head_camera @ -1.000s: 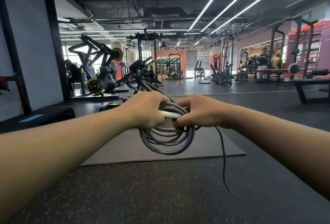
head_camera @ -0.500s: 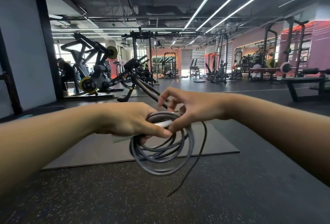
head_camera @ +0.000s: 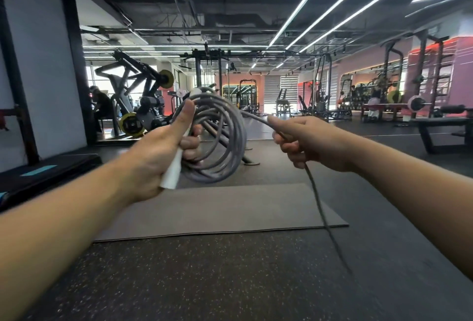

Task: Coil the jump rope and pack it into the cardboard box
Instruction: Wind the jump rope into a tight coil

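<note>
grey rope [head_camera: 217, 139] coil now upright in left hand [head_camera: 163, 151], fingers clamped on coil and handle [head_camera: 174, 169]; right hand [head_camera: 304, 139] has moved off, fist closed on the tail, another loop due, box unseen.

Light: ceiling strips [head_camera: 320, 0], bright | blur: coiled rope [head_camera: 220, 141] | edges: wide-angle bowing

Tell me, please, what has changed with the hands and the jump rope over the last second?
The right hand left the coil and moved out to the right, now gripping the loose strand, which trails to the floor. The left hand raised the coil and turned it upright, thumb up along the white handle. The left hand kept its hold on coil and handle throughout; the grey mat lies unmoved.
</note>
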A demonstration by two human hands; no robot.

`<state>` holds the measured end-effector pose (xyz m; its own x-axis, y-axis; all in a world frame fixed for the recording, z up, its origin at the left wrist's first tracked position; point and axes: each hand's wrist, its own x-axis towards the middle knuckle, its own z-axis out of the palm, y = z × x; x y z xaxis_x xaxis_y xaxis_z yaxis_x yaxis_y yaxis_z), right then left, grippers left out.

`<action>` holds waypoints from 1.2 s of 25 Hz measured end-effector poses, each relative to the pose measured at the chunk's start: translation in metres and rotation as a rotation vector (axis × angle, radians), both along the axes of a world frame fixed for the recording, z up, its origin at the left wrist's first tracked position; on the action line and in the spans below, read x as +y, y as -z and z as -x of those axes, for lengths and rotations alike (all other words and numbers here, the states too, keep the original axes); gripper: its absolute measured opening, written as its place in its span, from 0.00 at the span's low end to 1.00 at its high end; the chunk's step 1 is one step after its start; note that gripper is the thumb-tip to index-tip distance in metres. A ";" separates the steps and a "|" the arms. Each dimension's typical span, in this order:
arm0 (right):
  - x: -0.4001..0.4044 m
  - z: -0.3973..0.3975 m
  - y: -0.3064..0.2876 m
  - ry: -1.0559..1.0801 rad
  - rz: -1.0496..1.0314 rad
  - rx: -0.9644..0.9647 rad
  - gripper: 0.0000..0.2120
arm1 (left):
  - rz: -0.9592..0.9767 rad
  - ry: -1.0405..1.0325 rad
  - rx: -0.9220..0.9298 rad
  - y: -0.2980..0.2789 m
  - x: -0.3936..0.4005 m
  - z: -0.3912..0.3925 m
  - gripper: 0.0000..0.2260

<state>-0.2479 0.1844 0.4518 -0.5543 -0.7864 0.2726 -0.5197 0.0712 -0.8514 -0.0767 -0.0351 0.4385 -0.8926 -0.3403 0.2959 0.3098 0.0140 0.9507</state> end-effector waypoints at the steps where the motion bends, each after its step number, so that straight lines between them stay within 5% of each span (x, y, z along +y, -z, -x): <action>1: -0.003 -0.004 0.006 -0.058 0.041 -0.102 0.28 | -0.114 -0.040 0.078 0.002 0.008 0.006 0.22; 4: -0.019 -0.024 0.027 -0.175 0.140 -0.319 0.46 | -0.451 -0.139 0.269 0.002 0.040 0.026 0.21; 7: -0.048 -0.050 0.049 -0.264 0.234 -0.451 0.47 | -0.678 -0.241 0.362 -0.003 0.068 0.041 0.23; 11: -0.087 -0.086 0.057 -0.149 0.529 -0.581 0.21 | -0.486 -0.529 0.321 0.010 0.074 0.054 0.27; 15: -0.098 -0.094 0.047 0.102 0.695 -0.577 0.06 | -0.490 -0.511 0.274 0.024 0.071 0.051 0.27; 21: -0.096 -0.080 0.045 0.301 0.625 -0.257 0.08 | -0.398 -0.634 0.123 0.033 0.069 0.052 0.14; 23: -0.083 -0.059 0.038 0.316 0.478 -0.078 0.09 | -0.299 -0.762 0.009 0.032 0.058 0.046 0.25; 24: -0.074 -0.049 0.033 0.331 0.357 0.072 0.09 | -0.168 -0.859 -0.029 0.031 0.051 0.038 0.36; 26: -0.056 -0.040 0.020 0.324 0.067 0.417 0.06 | 0.498 -1.005 0.104 0.026 0.043 0.020 0.49; 28: -0.046 -0.040 0.008 0.282 -0.161 0.687 0.06 | 1.312 -0.881 0.232 0.013 0.044 0.011 0.48; 30: -0.045 -0.045 -0.001 0.276 -0.297 0.835 0.11 | 1.579 -0.599 0.083 -0.004 0.049 0.016 0.41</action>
